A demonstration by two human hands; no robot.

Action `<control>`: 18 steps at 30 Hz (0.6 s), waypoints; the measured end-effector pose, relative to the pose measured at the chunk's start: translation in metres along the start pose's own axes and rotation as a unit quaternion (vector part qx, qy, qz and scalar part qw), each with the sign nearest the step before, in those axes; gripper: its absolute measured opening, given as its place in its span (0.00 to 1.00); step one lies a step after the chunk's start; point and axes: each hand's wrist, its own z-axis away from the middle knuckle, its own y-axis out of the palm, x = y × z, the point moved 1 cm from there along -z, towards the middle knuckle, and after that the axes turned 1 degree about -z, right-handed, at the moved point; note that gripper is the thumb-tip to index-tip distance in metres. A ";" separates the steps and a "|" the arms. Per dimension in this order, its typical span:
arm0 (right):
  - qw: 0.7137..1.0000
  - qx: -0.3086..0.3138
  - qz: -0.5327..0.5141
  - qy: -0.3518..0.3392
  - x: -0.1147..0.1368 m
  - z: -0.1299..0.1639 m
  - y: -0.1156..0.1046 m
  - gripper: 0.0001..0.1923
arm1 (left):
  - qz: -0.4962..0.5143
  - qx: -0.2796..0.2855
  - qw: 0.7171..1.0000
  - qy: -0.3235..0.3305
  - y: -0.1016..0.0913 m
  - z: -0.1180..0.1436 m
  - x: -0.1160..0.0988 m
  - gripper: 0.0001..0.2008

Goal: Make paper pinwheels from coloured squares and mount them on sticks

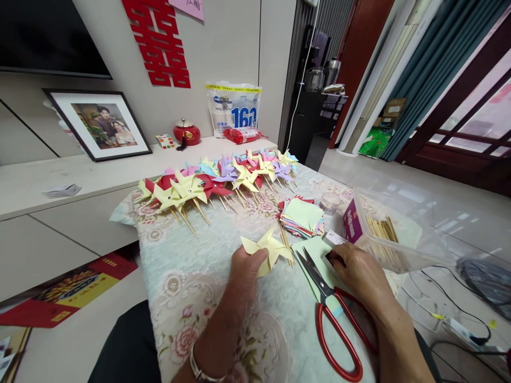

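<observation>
Currently, findings as follows:

Pinwheel: a yellow paper pinwheel (268,249), folded vanes, thin and easily creased, sits near the middle of the table, toward the near edge.
Left hand: the left hand (246,266) is pinched shut on the pinwheel's lower vanes.
Right hand: the right hand (359,271) has its fingers curled down onto a small box (334,246) by the right edge; whether it grips the box cannot be told.
Risk, pinwheel: in my judgement a hard pinch would crush the folds, and a slack one would let the vanes spring open.
Risk, scissors: red-handled scissors (333,319), steel blades parted, lie just beside the right hand; a careless sweep could catch a blade.
Sticks: thin wooden sticks (286,242) lie touching the pinwheel; round, likely to roll.
Paper stack: coloured squares (302,217), loosely piled, beyond the sticks.
Finished pinwheels: a row (217,181) along the far edge, sticks pointing inward.
Table: soft floral cloth (191,298), slightly wrinkled.
Tub: clear plastic (399,244), overhanging the right edge; a nudge might tip it.
</observation>
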 end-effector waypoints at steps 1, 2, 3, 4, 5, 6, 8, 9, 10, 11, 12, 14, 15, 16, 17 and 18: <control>1.000 0.000 0.007 0.001 0.000 0.000 0.000 0.11 | -0.001 0.001 1.000 0.000 0.000 0.000 0.000 0.07; 1.000 -0.002 0.008 0.000 0.000 0.000 0.000 0.11 | -0.001 0.002 1.000 0.001 0.000 0.000 0.000 0.07; 1.000 -0.005 0.005 -0.003 0.000 0.001 0.000 0.11 | -0.001 0.003 1.000 0.001 0.000 -0.001 0.000 0.07; 1.000 -0.006 0.000 -0.008 0.000 0.001 0.000 0.11 | 0.000 0.004 1.000 0.002 -0.001 -0.001 0.000 0.07; 1.000 -0.004 -0.006 -0.013 0.000 0.001 0.000 0.10 | 0.000 0.004 1.000 0.003 -0.001 -0.001 0.000 0.07; 1.000 0.001 -0.008 -0.016 -0.001 0.001 0.000 0.10 | 0.001 0.004 1.000 0.003 -0.001 -0.001 0.000 0.07; 1.000 0.013 0.000 -0.011 -0.001 0.001 0.001 0.10 | 0.002 0.003 1.000 0.002 0.000 -0.001 0.000 0.08; 1.000 0.020 0.007 -0.008 -0.001 0.000 0.002 0.10 | 0.002 0.002 1.000 0.001 0.000 -0.001 0.000 0.08; 1.000 0.026 0.015 -0.007 -0.001 0.000 0.002 0.11 | 0.003 0.001 1.000 0.000 0.000 -0.001 -0.001 0.08; 0.999 0.030 0.023 -0.006 -0.001 -0.001 0.003 0.11 | 0.003 0.001 1.000 -0.001 0.000 0.000 -0.001 0.08; 0.999 0.030 0.030 -0.004 -0.001 -0.001 0.004 0.11 | 0.003 0.001 1.000 -0.001 0.000 0.000 -0.001 0.08; 0.999 0.026 0.042 0.000 0.000 -0.002 0.005 0.10 | 0.003 0.002 1.000 0.000 0.000 0.000 -0.001 0.08; 0.999 0.023 0.044 0.003 -0.001 -0.002 0.005 0.10 | 0.003 0.002 1.000 0.000 0.000 0.000 -0.001 0.08; 0.999 0.021 0.044 0.006 -0.001 -0.003 0.006 0.10 | 0.003 0.002 1.000 0.000 0.000 0.000 -0.001 0.08; 0.999 0.020 0.042 0.008 -0.002 -0.003 0.007 0.10 | 0.002 0.003 1.000 0.000 0.000 0.000 -0.001 0.07; 0.999 0.018 0.040 0.011 -0.002 -0.003 0.007 0.10 | 0.002 0.003 1.000 0.000 0.000 0.000 -0.001 0.07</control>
